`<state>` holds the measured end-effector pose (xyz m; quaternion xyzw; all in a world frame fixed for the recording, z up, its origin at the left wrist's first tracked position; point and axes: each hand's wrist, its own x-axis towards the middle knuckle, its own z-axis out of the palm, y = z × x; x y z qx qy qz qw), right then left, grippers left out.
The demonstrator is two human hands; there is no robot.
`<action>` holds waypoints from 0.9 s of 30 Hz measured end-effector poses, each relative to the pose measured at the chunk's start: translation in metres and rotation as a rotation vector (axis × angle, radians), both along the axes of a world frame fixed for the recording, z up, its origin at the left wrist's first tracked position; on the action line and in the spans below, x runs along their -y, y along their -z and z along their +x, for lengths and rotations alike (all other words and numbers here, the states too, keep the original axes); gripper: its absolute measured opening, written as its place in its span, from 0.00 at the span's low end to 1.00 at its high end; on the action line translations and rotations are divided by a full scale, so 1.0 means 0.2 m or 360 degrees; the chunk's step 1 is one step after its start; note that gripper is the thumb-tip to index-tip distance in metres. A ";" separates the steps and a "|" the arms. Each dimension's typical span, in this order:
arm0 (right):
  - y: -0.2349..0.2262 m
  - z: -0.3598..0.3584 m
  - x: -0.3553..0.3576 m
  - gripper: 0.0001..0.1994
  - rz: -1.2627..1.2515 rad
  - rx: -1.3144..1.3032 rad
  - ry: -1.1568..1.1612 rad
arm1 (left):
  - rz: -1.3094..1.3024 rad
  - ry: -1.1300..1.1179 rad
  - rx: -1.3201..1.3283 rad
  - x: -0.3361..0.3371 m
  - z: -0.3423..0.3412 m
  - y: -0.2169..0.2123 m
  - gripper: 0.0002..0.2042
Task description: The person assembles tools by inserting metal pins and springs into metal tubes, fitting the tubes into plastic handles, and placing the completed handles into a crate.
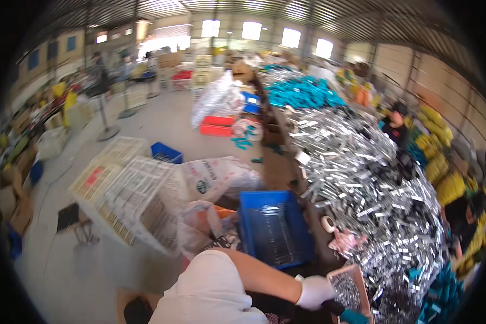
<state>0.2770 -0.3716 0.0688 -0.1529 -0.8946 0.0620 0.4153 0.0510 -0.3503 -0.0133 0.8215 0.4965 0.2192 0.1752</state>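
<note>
Small tray (350,290): a wood-framed tray of tiny silver parts, low in view at the near edge of the metal heap.
Left hand (314,292): white-gloved, closed on the tray's left edge.
Right hand: not in view.
Metal pieces (362,178): a shiny heap covering the tabletop.
Blue crate (274,228): left of the heap, just beyond the forearm.
White baskets (129,194): farther left on the floor.

One forearm enters from the lower edge, sleeved in white to the elbow, bare below it, angled toward lower right. Its hand (314,292), in a white glove, is curled closed. Which arm it is cannot be determined. No second hand visible.
</note>
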 end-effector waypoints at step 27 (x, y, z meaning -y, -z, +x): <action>0.43 -0.09 0.12 0.15 -0.0916 0.0148 0.0047 | -0.0421 -0.0043 0.0147 0.79 -0.02 0.72 0.25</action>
